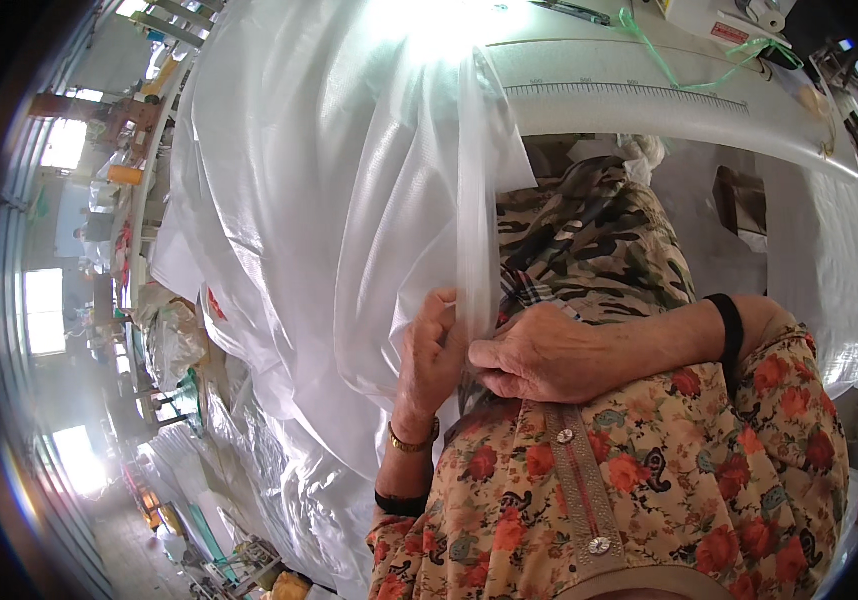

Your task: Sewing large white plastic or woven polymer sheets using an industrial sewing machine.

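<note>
A large white glossy sheet (289, 200) drapes from the lit table top down the left side, in loose folds. Along its right side a sheer whitish strip (476, 210) hangs straight down to my lap. My left hand (431, 355) is closed on the strip's lower part, its fingers curled around the edge. Just to the right, my right hand (537, 355) is closed too, thumb and fingers pinched at the same strip's lower end. The fingertips nearly meet, and the exact grip between them is partly hidden.
Beyond my lap is a pale table edge (669, 120) with a printed measuring scale. A green cord (649, 50) lies there beside a dark-handled tool (574, 11). A bright lamp glare (439, 20) washes out the far top. White sheeting (829, 270) hangs at the right.
</note>
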Motion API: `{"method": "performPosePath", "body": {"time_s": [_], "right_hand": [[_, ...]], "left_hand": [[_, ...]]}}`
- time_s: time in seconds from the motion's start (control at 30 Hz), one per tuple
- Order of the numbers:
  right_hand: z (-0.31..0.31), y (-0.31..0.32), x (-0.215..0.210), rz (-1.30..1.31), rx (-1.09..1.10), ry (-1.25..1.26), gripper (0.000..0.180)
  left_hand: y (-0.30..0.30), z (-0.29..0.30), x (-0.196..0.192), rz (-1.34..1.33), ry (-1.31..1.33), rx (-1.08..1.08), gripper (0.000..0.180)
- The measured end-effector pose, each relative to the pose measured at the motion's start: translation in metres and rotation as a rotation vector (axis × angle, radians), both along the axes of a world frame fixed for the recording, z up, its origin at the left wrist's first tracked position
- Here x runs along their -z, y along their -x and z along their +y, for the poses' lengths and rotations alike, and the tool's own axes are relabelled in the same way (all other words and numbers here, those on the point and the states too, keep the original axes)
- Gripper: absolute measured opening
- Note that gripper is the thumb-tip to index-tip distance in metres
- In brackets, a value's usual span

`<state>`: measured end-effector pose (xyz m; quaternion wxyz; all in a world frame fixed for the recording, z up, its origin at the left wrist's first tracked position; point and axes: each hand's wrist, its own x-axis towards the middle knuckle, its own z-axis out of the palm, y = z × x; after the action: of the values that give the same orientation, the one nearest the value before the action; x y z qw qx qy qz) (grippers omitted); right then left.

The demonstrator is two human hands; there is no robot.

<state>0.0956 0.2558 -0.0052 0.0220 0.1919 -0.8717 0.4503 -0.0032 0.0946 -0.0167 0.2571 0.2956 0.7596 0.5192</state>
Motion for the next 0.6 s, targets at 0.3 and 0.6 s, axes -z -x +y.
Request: {"method": "performPosePath", "body": {"time_s": [0.3, 0.6], "right_hand": [[-0.004, 0.012, 0.000, -0.019, -0.149, -0.147, 0.021], [0.051, 0.026, 0.042, 0.022, 0.692, 0.493, 0.020]], "left_hand": [[0.003, 0.014, -0.002, -0.021, -0.007, -0.052, 0.017], [0.013, 0.003, 0.003, 0.121, 0.011, -0.190, 0.014]]}}
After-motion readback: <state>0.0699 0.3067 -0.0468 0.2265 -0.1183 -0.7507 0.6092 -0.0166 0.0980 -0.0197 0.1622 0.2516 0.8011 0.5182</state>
